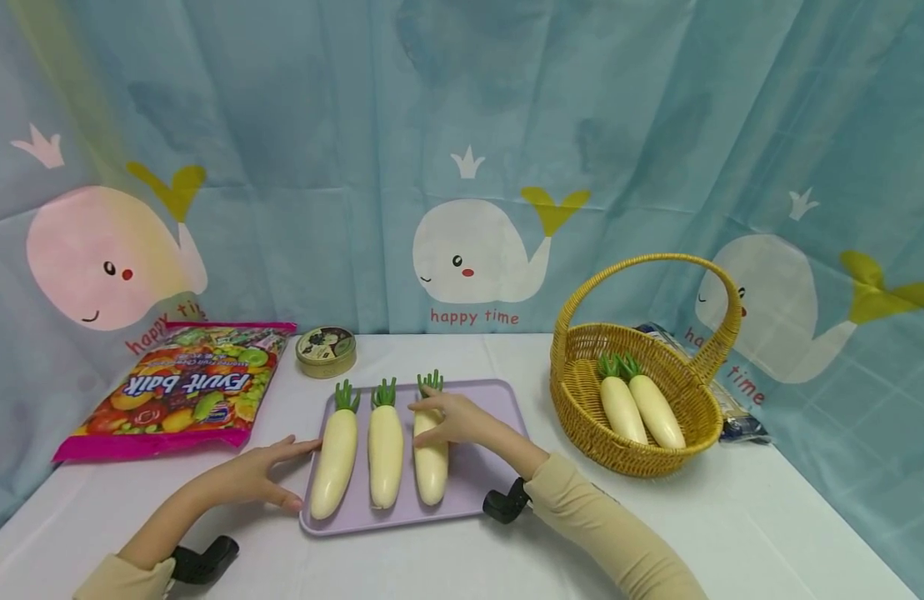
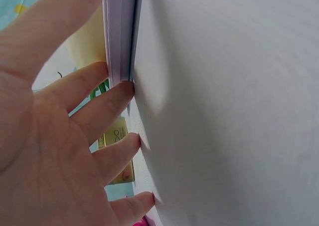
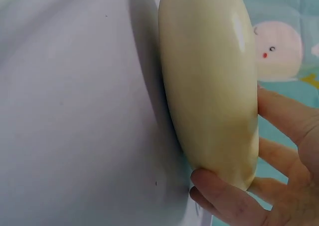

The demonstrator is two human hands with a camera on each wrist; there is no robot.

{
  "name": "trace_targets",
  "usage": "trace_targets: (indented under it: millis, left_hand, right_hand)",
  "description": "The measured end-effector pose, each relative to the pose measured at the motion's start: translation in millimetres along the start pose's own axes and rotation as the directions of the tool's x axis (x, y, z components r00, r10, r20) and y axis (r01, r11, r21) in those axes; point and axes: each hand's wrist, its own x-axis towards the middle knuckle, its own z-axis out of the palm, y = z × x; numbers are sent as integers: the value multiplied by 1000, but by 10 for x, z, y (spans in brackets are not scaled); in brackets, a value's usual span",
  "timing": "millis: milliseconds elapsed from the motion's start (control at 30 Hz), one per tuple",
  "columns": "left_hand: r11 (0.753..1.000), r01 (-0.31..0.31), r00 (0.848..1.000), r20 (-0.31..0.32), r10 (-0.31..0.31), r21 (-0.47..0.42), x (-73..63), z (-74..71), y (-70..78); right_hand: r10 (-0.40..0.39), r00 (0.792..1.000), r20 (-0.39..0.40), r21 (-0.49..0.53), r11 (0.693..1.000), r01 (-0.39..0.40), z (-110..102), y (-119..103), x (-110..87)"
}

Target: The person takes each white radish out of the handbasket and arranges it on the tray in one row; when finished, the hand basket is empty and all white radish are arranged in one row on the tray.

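Observation:
Three white radishes with green tops lie side by side on a lilac tray [image 1: 472, 492]: a left radish [image 1: 334, 462], a middle radish [image 1: 386, 458] and a right radish [image 1: 431, 475]. My right hand [image 1: 457, 418] holds the right radish near its leafy end, with thumb and fingers on opposite sides of it. In the right wrist view that radish [image 3: 209, 81] lies close over the tray surface. Fingers spread, my left hand [image 1: 255, 475] is at the tray's left edge. The left wrist view shows its fingertips [image 2: 124, 89] right at the tray rim [image 2: 119, 36].
A wicker basket [image 1: 581, 425] with a tall handle stands at the right, two white radishes [image 1: 641, 408] inside. Behind it lies a dark blue packet [image 1: 742, 425]. A fruit candy bag [image 1: 184, 387] and a round tin [image 1: 326, 352] sit at the back left, before a whale-print curtain [image 1: 319, 250].

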Motion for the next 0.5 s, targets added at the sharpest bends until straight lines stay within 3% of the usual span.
trace_targets:
  millis: [233,500]
  left_hand:
    - [1000,1,1000,2,-1,-10,-9,-3,18]
    - [1000,9,1000,1,-9,-3,-6,-11,25]
  right_hand:
    - [-17,1000,-1,-70,997,16,-4,-17,12]
    - [29,999,40,48,998,-31,-69,19,2]
